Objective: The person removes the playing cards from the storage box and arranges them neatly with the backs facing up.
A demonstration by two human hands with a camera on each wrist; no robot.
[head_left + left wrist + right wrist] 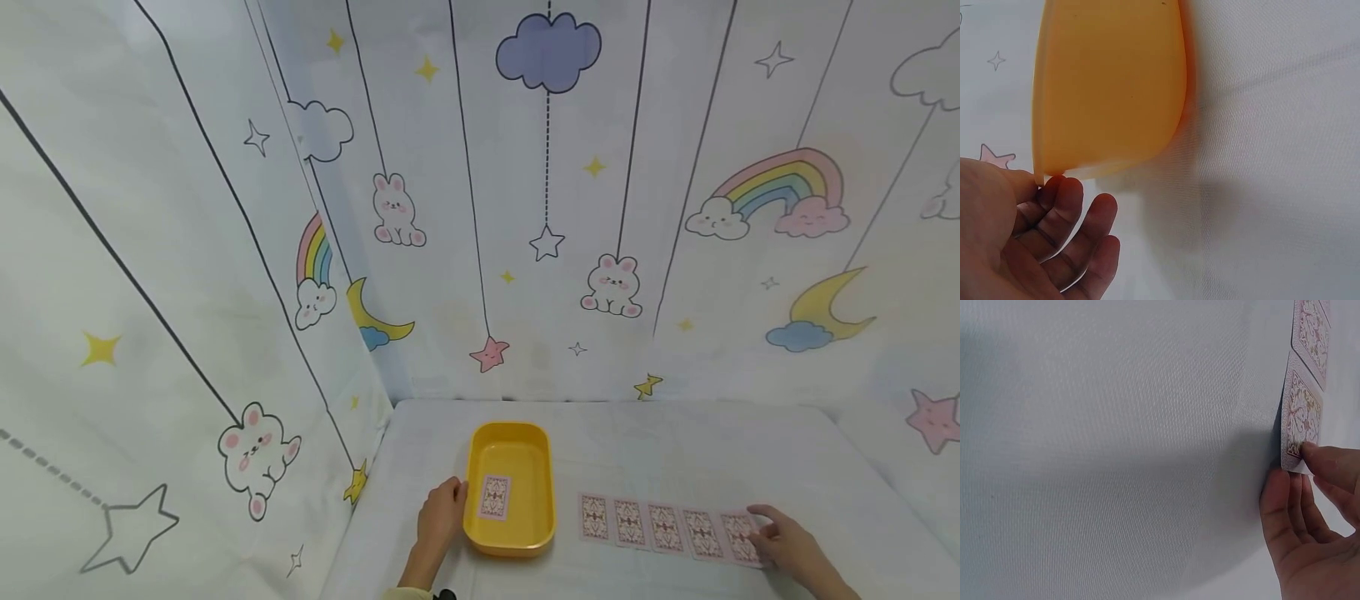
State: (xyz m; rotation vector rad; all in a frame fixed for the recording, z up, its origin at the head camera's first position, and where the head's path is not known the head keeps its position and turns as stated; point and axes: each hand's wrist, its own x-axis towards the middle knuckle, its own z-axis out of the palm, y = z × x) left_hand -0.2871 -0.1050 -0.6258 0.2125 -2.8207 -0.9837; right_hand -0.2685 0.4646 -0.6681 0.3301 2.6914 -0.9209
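Observation:
A yellow tray [510, 546] stands on the table with one patterned playing card [493, 497] lying face down inside it. At its left side, my left hand [441, 521] pinches the rim between thumb and index finger, while the other fingers are bent loosely below, as the left wrist view shows. To the right of the tray, several face-down cards form a row. My right hand [789, 546] pinches the rightmost playing card [1302, 412] by its near end, thumb on the patterned back and fingers underneath. That card's edge tilts up off the cloth in the right wrist view.
The other cards of the row, such as the leftmost card [595, 517], lie flat side by side. A white cloth [660, 450] covers the table. Fabric walls [450, 275] printed with bunnies, clouds and stars rise behind it and at its sides.

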